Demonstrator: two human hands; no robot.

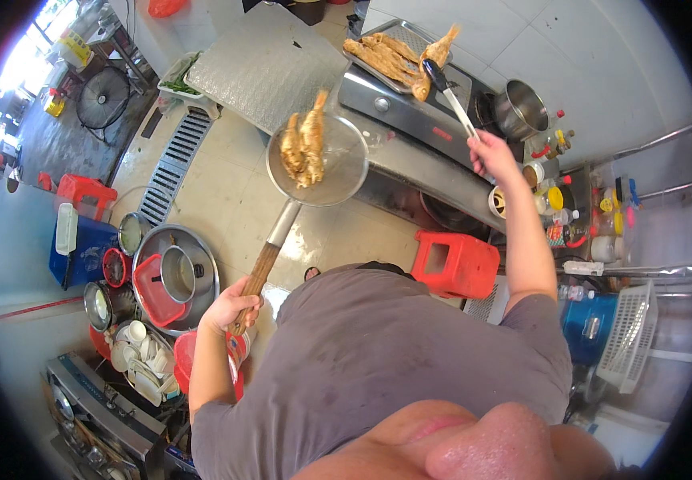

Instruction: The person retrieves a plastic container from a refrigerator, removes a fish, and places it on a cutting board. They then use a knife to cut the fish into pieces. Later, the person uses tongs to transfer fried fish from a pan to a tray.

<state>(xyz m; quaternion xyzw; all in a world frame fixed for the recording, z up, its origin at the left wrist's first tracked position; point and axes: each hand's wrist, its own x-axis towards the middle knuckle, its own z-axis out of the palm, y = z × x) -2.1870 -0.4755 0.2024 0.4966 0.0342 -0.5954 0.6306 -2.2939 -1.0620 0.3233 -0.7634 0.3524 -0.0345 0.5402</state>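
My left hand (242, 305) grips the wooden handle of a round wire-mesh skimmer (343, 165). Two browned fried fish (304, 147) lie side by side in its mesh, tails pointing away from me. In my right hand (494, 157) is a pair of metal tongs (461, 114) with black tips. The tips are on a single fried fish (433, 63) at the right end of a metal tray (376, 67); whether they pinch it cannot be told. More fried fish (382, 55) lie in that tray, which rests on a gas stove (394, 105).
A steel pot (521, 108) stands right of the tray, with bottles and jars (552, 198) beyond my right forearm. A red plastic stool (457, 264) is on the floor. To my left are a large metal basin (211, 252) and stacked dishes (142, 363). A metal worktop (262, 60) adjoins the stove.
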